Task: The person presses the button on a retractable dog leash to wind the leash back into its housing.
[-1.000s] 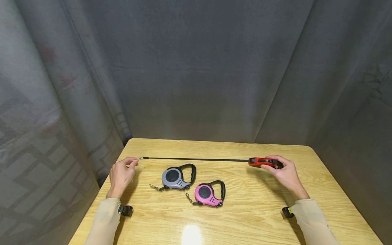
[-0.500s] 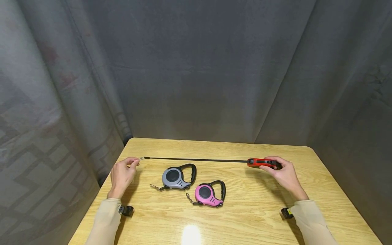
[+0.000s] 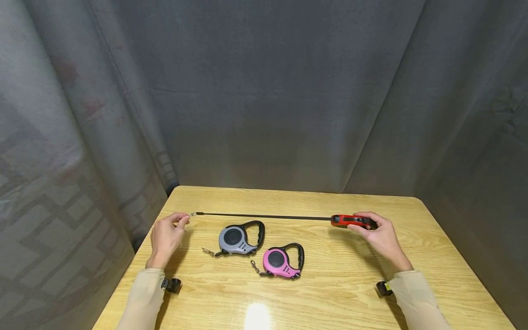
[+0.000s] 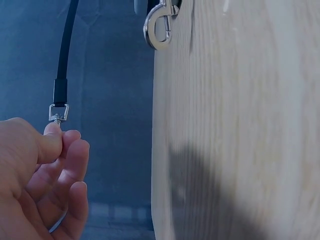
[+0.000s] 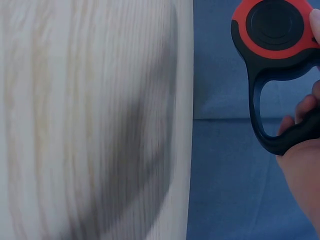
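A red and black retractable dog leash (image 3: 345, 221) is held off the table by its black loop handle in my right hand (image 3: 381, 235). In the right wrist view, fingers curl round that handle (image 5: 300, 135). Its black strap (image 3: 264, 216) runs out straight to the left. At the far end my left hand (image 3: 168, 236) pinches the metal clip between thumb and fingertips. The left wrist view shows the clip's swivel (image 4: 58, 114) just above the thumb, with the rest of the clip hidden in the fingers.
On the wooden table (image 3: 330, 293) lie a grey retractable leash (image 3: 236, 240) and, to its right and nearer, a pink one (image 3: 282, 263). Both have metal clips pointing left. Grey curtains (image 3: 264, 114) hang behind and on both sides of the table.
The red leash body and my right hand have shifted slightly left, and my left hand has crept slightly right, so the strap span is a little shorter. The grey and pink leashes stay put.
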`<state>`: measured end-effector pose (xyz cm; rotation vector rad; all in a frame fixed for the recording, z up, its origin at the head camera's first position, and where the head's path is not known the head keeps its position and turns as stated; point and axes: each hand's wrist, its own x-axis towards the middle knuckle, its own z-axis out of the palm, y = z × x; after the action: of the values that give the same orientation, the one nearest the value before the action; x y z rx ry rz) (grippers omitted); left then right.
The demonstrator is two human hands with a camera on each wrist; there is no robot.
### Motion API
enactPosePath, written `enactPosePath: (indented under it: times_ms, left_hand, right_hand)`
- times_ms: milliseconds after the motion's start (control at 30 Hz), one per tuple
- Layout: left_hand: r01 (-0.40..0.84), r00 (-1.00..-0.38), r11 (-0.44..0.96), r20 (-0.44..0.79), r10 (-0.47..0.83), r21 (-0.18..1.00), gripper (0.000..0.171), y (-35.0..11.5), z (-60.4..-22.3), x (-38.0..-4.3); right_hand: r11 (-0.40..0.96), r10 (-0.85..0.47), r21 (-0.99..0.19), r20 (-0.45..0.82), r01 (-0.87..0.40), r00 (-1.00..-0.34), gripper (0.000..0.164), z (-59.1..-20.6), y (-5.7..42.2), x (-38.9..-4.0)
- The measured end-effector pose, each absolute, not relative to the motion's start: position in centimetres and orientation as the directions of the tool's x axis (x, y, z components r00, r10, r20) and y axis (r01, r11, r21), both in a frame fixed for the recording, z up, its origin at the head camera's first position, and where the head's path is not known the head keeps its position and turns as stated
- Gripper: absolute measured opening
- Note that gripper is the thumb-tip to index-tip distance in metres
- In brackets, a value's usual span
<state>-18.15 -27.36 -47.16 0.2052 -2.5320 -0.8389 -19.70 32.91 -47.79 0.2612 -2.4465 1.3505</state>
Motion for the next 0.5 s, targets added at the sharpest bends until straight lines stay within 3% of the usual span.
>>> enactPosePath:
  times_ms: [500]
  left_hand:
    - [0.026, -0.885, 0.8, 0.385, -0.26, 0.6, 0.017, -26.59, -46.82, -17.97]
  right_hand:
    - [0.528, 0.0, -0.795, 0.352, -0.299, -0.936, 0.036, -47.53, 32.28, -19.44]
